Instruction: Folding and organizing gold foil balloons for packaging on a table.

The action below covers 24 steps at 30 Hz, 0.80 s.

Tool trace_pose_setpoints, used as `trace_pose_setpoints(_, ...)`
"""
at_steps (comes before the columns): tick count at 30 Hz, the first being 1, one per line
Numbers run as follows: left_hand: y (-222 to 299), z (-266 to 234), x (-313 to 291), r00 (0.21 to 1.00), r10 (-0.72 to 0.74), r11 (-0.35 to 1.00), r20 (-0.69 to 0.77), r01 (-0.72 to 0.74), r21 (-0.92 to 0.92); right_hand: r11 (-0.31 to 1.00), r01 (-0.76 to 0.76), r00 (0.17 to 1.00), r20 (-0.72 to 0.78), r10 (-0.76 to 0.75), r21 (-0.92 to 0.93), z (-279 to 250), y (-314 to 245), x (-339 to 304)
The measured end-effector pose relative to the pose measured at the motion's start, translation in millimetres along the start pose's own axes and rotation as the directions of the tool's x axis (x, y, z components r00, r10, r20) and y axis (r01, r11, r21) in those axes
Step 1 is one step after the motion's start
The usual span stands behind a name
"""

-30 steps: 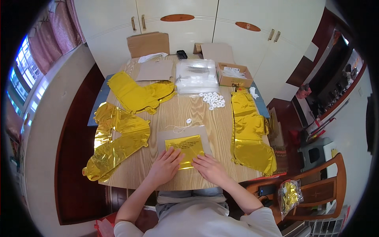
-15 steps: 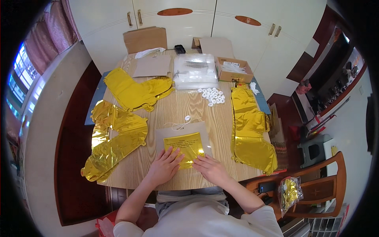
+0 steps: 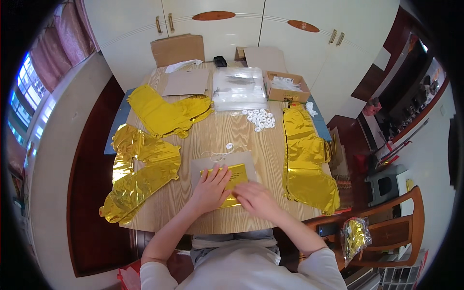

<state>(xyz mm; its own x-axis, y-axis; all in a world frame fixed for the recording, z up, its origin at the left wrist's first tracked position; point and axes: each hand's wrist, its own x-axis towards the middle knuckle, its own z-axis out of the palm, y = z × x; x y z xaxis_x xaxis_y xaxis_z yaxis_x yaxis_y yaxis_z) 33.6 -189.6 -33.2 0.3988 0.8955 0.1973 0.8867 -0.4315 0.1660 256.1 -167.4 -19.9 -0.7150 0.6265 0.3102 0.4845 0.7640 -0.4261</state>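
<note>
A folded gold foil balloon [image 3: 237,172] with fine print lies flat on a grey card [image 3: 195,166] at the near middle of the table. My left hand [image 3: 211,189] rests on the foil's left and middle part, fingers stretched out. My right hand [image 3: 258,199] is on the foil's lower right part, fingers lightly bent and reaching inward; its thumb side is partly hidden. Just beyond the card's far edge lie a loose white string [image 3: 220,155] and a small white ribbon roll [image 3: 229,146].
Flat gold foil balloons lie at left [image 3: 140,176], far left [image 3: 166,113] and right [image 3: 309,164]. Several white rolls [image 3: 258,118] sit near a stack of clear plastic bags [image 3: 239,99]. A cardboard box [image 3: 289,94] stands at the back right. A wooden chair [image 3: 418,217] is at the right.
My left hand has slid a little up and right over the foil. My right hand has moved inward onto the foil from its right edge, its fingers now more bent.
</note>
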Motion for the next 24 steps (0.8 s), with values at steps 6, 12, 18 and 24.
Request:
trace_pose_setpoints(6, -2.4, 3.9, 0.1, 0.997, 0.021, 0.999, 0.079, -0.024, 0.035, 0.977, 0.077, 0.987, 0.152, -0.046, -0.201, 15.4, 28.8, 30.4)
trace_pose_setpoints(12, -4.0, 3.6, 0.4, 0.999, 0.023, 1.000, 0.044, -0.023, -0.012, 0.955, 0.100, 0.972, 0.231, -0.034, -0.280, 17.2, 32.9, 28.5)
trace_pose_setpoints(18, -3.6, 2.1, 1.5, 0.995, 0.005, 0.999, 0.095, 0.000, -0.053, 0.962, 0.079, 0.960, 0.280, -0.002, -0.263, 15.3, 32.1, 29.2)
trace_pose_setpoints(24, -1.9, 3.6, -1.6, 0.999, -0.018, 0.998, 0.046, 0.021, -0.055, 0.966, 0.097, 0.959, 0.282, -0.025, -0.242, 12.1, 30.5, 30.1)
